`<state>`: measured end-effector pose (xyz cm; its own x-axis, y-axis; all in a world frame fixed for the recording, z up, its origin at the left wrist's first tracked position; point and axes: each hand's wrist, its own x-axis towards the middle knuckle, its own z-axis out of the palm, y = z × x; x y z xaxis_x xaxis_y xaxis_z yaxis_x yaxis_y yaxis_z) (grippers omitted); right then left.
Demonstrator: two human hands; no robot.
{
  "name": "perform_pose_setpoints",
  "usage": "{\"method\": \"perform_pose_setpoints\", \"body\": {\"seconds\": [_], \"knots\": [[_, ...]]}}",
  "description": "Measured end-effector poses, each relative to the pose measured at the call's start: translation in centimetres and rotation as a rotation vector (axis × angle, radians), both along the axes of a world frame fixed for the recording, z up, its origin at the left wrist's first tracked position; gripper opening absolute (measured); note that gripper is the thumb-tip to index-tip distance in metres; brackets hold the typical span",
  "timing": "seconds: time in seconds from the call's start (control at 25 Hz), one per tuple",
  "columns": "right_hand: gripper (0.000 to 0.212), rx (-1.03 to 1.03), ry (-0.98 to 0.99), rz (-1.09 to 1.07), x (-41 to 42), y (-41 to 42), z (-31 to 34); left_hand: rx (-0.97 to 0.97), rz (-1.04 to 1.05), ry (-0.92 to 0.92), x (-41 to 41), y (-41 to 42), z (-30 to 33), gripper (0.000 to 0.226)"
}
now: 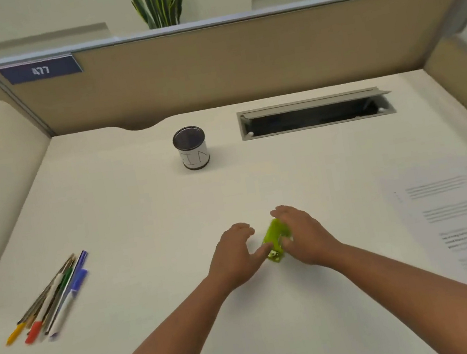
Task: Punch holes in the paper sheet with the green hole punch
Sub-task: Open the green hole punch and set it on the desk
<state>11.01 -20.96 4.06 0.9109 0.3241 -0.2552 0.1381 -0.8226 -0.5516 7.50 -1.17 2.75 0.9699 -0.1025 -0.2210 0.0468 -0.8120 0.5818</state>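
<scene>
Right hand (299,235) grips the green hole punch (276,240) — left hand (234,254) beside it, fingers loosely spread, holding nothing — paper sheet (459,217) well apart at right

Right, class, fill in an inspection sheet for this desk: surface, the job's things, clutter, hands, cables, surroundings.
Surface: cream desk, flat, with an open cable hatch at the back.
Job's things: green hole punch near the middle front; printed paper sheet lying flat to the right, apart from the punch.
Clutter: bundle of pens at the left; empty pen cup upright at the back.
Hands: right hand curled round the punch; left hand beside it, thumb at the punch's near end, fingers loosely bent.
Cables: nothing seen.
Surroundings: tan partition with a number plate; plants behind.
</scene>
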Motion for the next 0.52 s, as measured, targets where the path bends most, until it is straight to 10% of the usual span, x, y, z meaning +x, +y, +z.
{"method": "perform_pose_setpoints", "body": {"seconds": [0.52], "knots": [[0.058, 0.146, -0.016, -0.023, 1.5, -2.5, -2.7, -0.365, 0.326, 0.219, 3.3, -3.3, -0.6, 0.015]]}}
